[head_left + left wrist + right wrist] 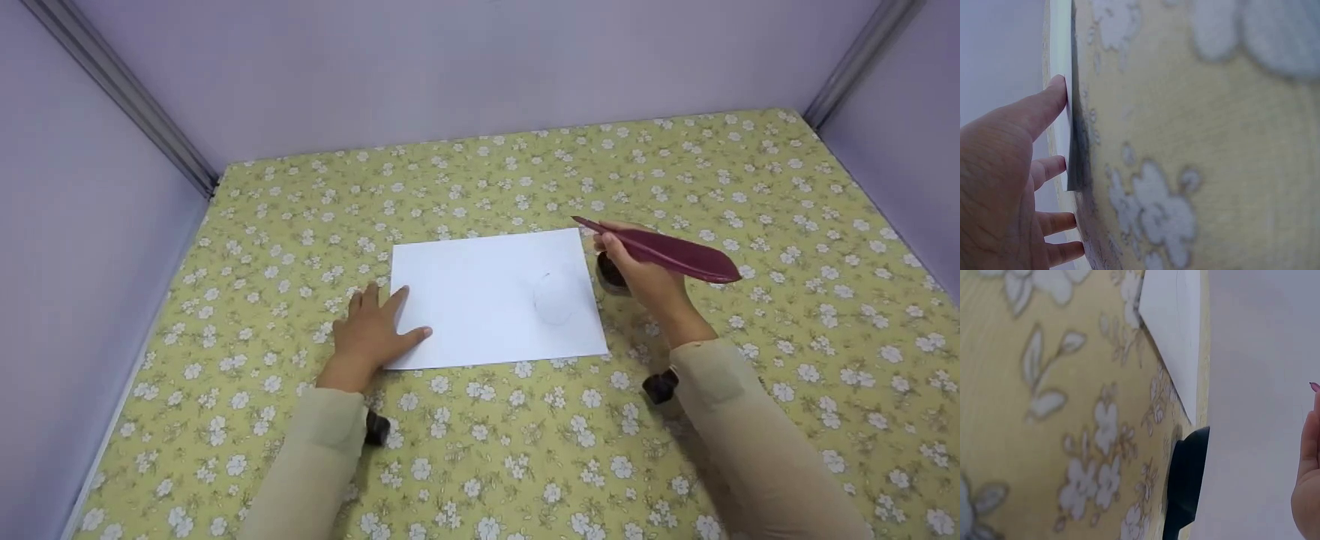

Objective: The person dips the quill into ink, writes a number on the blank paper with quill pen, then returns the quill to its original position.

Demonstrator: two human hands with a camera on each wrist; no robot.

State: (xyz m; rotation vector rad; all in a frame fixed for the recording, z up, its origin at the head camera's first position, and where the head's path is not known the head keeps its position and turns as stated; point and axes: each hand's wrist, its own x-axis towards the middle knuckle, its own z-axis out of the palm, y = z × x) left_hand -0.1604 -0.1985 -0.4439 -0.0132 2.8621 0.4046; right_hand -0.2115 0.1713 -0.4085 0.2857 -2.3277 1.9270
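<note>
Left hand (373, 331) flat on the surface (525, 450), fingers (364, 298) straight and spread apart, thumb and forefinger lying over the lower left corner of the white sheet of paper (495, 298), the other fingers on the flowered cloth just beside the sheet's edge. In the left wrist view, same fingers (1044, 107) relaxed and slightly parted, forefinger tip touching the paper's edge (1061, 50). Left forearm in a beige sleeve (315, 457) reaching forward from the near side, wrist low. Right hand (645, 274) raised just off the right edge of the paper, fingers curled together and pinching the shaft of a dark red feather quill (664, 253); quill tilted, pointed tip up and to the left near the sheet's upper right corner, broad vane out to the right. Small dark ink pot (609, 271) on the surface just beside the paper's right edge, partly hidden behind the right hand; seen in the right wrist view as a dark shape (1188, 484) next to the sheet's corner (1176, 332). Right forearm angled in from the lower right, wrist lifted.
</note>
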